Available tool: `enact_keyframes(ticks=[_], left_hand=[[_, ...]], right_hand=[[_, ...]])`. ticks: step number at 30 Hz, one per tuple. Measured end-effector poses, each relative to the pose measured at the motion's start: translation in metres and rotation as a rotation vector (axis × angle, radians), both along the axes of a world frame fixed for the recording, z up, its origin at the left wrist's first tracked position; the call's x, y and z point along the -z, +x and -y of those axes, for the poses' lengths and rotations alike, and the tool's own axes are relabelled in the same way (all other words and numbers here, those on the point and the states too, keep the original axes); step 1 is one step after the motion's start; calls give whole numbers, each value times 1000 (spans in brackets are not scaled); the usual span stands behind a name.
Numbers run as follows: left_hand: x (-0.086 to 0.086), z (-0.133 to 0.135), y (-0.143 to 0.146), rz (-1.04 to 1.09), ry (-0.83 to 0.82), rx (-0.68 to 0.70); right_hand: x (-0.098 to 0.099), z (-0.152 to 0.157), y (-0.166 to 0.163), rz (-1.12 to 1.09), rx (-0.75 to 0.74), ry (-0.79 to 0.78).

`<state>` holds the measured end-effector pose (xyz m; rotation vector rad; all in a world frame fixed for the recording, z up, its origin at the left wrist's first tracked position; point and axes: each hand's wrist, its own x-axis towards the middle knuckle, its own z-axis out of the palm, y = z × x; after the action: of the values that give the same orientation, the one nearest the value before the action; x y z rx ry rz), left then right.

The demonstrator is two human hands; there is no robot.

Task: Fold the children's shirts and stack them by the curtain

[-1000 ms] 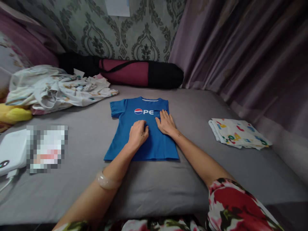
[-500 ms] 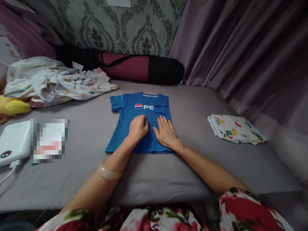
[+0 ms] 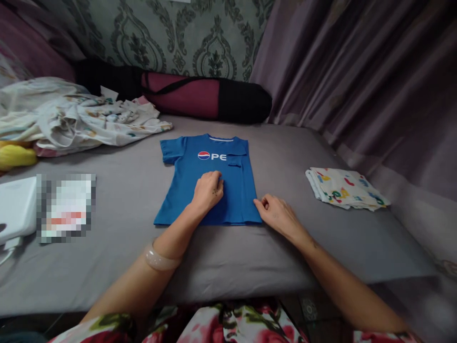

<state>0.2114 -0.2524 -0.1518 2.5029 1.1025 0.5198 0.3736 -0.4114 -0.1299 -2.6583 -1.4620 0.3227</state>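
A blue T-shirt (image 3: 193, 190) with a round red, white and blue logo and white letters lies flat on the bed. Its left sleeve sticks out, while the right side is folded inward over part of the print. My left hand (image 3: 208, 192) rests on the middle of the shirt with its fingers curled; whatever is under them is hidden. At the shirt's lower right edge, my right hand (image 3: 280, 215) has its fingers bent and the thumb against the fabric, closed at the edge.
A folded white cloth (image 3: 346, 188) with colourful prints lies to the right on the grey sheet (image 3: 282, 152). Crumpled pale cloth (image 3: 93, 119), a white power bank (image 3: 17, 205) and a blurred-out rectangle (image 3: 67, 207) are on the left. A maroon and black roll bag (image 3: 189, 97) lies at the back.
My right hand has moved from lying flat on the shirt to its right edge, fingers now curled. The left hand stays in place on the shirt. The view has shifted slightly.
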Motion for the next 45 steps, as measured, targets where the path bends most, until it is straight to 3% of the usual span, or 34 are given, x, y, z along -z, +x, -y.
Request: enact_keyframes(ticks=[9,14,17,23,29,33,38,42,45], left_hand=[[-2,15,5,20,0,108],[6,25,10,49,24,189],[14,32,13,60,68,239],[26,43,16,-88,112,232],[23,45,16,-100,123,222],[19,45,17,-106,111,213],[21,39,16,-69,112,159],[22,31,12,-44,124,127],[17,22,7,-21,113,181]], right_hand=[[3,0,-22,-9,-5,56],[-3,-3,-31,9,65,45],[-6,-3,-34,39,-4,13],[-6,-1,-32,112,-100,-102],[-15,0,-29,144,-145,-118],[-20,-13,-17,167,-172,-3],[4,-42,-11,160,-417,218],[28,-51,-13,96,-504,186],[31,-51,-13,69,-520,159]])
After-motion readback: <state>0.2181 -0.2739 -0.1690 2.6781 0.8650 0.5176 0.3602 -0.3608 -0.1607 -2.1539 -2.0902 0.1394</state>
